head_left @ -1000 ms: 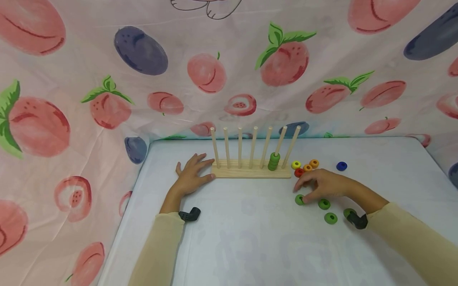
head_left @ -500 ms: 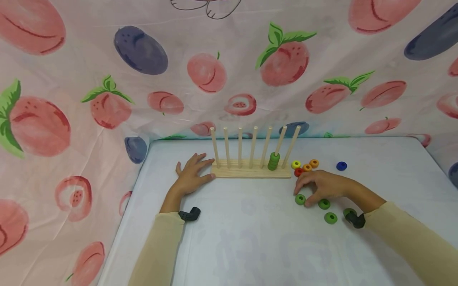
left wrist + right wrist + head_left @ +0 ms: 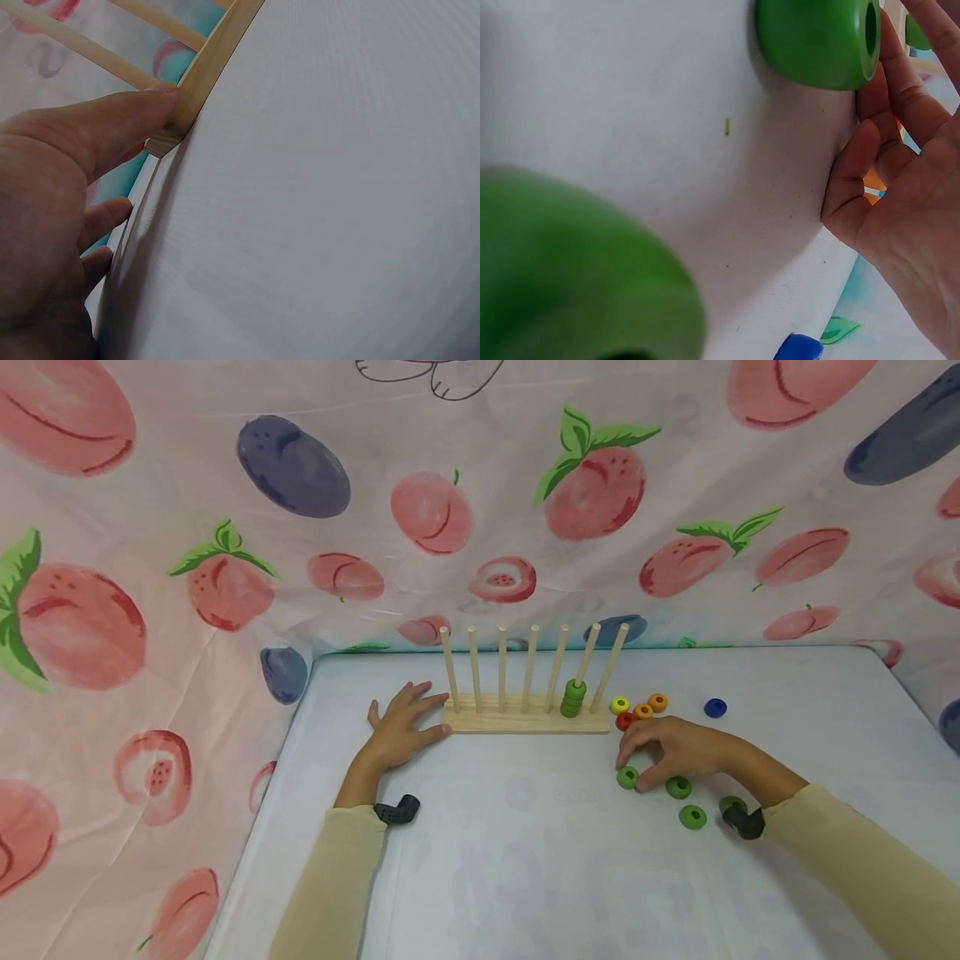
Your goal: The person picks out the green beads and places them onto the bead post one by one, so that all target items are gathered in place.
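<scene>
Head view: green bead [image 3: 627,778] lying on the bench [image 3: 487,843], hole facing up, with no clear long axis; set between the thumb tip and a fingertip of the right hand [image 3: 678,747], at the left end of its grip. Right grip curled round the bead; squeezed firmly or only straddling it, cannot tell. Beyond the bead and to its left, the wooden stand [image 3: 525,726], long axis running left to right. Probably the relation to mind: the rightmost peg [image 3: 611,667] between the bead and the green stack [image 3: 573,699]. Just beyond the right hand, a red bead [image 3: 624,722], orange beads [image 3: 657,702] and a yellow bead [image 3: 619,705]; loose green beads [image 3: 693,817] toward the wrist; blue bead [image 3: 716,708] farther right. Left hand [image 3: 397,735] spread at the stand's left end, well apart from the bead.

Left wrist view: thumb laid straight on the stand's corner, with other fingers apart.

Right wrist view: one green bead close to the fingers, another blurred and cropped; which ones, cannot tell. Blue bead at the lower edge.
</scene>
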Tool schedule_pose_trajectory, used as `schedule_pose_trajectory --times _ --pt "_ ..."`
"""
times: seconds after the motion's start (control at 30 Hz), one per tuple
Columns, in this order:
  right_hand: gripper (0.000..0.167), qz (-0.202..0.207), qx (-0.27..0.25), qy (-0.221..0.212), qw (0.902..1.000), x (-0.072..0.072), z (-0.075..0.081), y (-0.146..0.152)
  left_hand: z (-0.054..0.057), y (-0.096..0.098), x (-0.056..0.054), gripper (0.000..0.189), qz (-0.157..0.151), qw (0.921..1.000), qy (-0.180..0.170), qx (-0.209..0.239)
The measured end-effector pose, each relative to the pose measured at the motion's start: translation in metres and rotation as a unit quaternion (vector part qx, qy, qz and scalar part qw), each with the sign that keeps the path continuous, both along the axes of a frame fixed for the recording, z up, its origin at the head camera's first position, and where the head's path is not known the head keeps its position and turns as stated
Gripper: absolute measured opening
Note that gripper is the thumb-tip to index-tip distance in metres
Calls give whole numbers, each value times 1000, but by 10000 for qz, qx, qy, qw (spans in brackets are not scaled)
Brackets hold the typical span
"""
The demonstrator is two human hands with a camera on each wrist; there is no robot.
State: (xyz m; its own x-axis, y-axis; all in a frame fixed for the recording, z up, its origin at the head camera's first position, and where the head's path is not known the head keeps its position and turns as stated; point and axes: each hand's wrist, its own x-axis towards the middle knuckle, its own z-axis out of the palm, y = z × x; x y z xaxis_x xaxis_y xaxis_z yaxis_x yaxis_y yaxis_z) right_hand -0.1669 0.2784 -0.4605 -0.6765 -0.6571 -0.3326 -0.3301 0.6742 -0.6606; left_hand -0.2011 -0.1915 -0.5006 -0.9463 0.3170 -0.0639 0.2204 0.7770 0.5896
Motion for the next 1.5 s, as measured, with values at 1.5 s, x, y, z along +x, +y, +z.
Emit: schedule_pose_trajectory --times 1.5 --pt "28 -691 -634 54 9956 -12 43 6 -2 -1 0 63 42 10000 -19 53"
